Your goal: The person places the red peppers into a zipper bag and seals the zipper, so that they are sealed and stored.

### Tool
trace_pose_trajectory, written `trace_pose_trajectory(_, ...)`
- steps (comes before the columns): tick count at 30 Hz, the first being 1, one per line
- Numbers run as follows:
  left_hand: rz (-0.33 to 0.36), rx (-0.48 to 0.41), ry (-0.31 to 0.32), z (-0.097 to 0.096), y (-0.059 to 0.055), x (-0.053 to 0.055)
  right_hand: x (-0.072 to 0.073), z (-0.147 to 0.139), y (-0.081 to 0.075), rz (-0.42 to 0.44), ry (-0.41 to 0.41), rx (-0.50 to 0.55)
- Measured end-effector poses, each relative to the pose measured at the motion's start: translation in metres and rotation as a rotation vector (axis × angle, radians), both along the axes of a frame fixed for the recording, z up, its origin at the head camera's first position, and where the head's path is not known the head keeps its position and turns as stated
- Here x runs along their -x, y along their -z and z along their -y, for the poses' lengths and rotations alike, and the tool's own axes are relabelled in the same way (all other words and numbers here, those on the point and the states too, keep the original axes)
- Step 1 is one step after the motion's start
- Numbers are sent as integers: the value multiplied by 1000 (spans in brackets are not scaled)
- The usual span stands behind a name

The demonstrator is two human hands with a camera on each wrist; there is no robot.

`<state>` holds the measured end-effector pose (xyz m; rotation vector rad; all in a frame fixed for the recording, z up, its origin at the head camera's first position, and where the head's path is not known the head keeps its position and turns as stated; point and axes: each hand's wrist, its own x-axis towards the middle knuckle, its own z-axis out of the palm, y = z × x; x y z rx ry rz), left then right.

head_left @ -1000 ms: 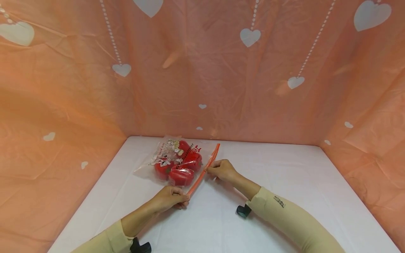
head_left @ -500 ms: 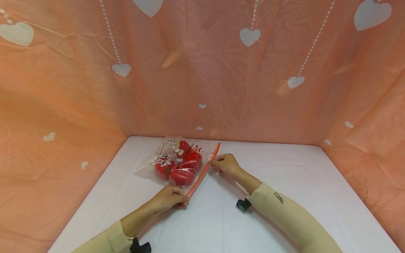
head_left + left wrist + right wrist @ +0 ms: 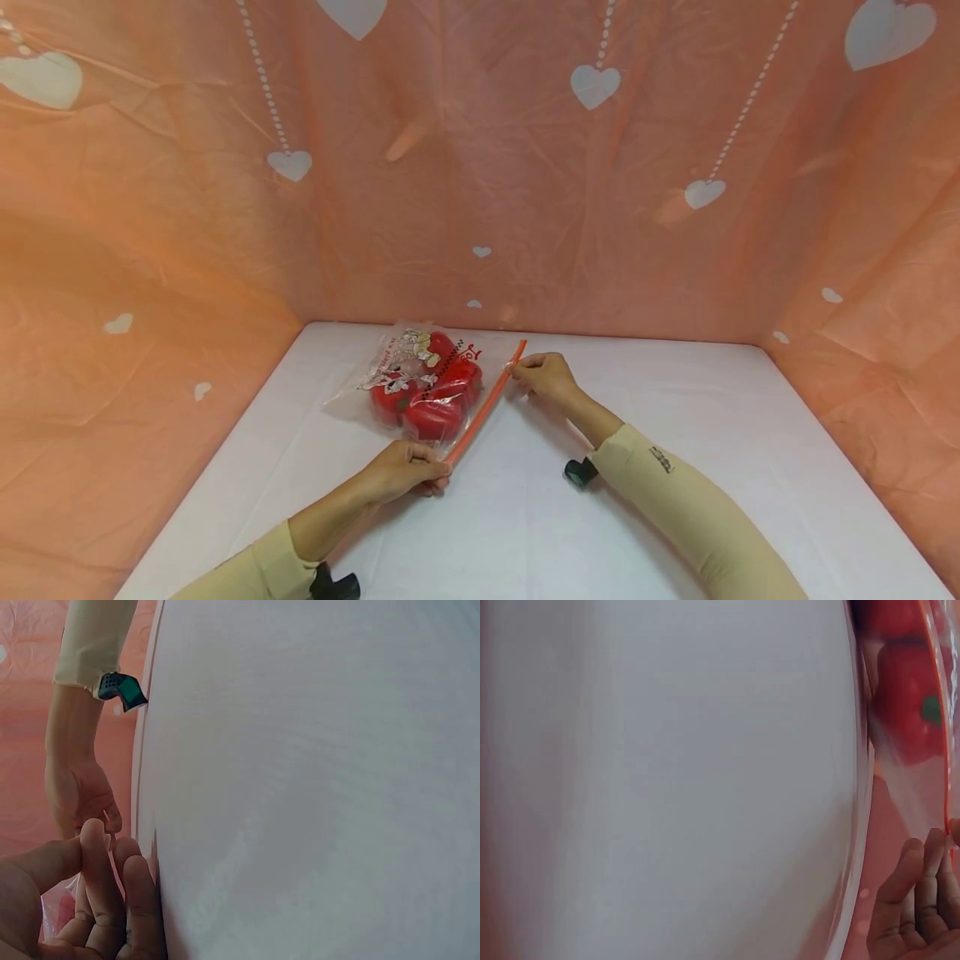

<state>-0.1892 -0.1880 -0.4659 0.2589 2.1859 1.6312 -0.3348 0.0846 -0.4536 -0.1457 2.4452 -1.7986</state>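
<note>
A clear printed zip bag (image 3: 345, 396) lies toward the back left of the table, with several red bell peppers (image 3: 437, 415) inside. An orange zip strip (image 3: 483, 412) edges its right side. My left hand (image 3: 401, 473) pinches the strip's near end between thumb and fingers. Close to the far end, my right hand (image 3: 549, 379) pinches the same strip. In the right wrist view, one bell pepper (image 3: 904, 697) shows a green stem through the plastic beside the strip, and the fingertips of the right hand (image 3: 922, 900) meet at the orange edge.
A white-covered table (image 3: 637, 392) extends under both hands. Orange sheeting (image 3: 525, 167) with white hearts encloses the back and sides. Dark wrist devices hang below the cuffs, such as the right one (image 3: 581, 473).
My right hand has slid along the orange strip, away from me and slightly right, toward its far end. The left hand keeps its hold on the near end; the bag barely shifts.
</note>
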Motion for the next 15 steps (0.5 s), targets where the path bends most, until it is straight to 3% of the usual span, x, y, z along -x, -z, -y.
trace_pose_trajectory(15, 3, 14, 1, 0, -3, -2, 14, -8, -2, -24, 52, -28)
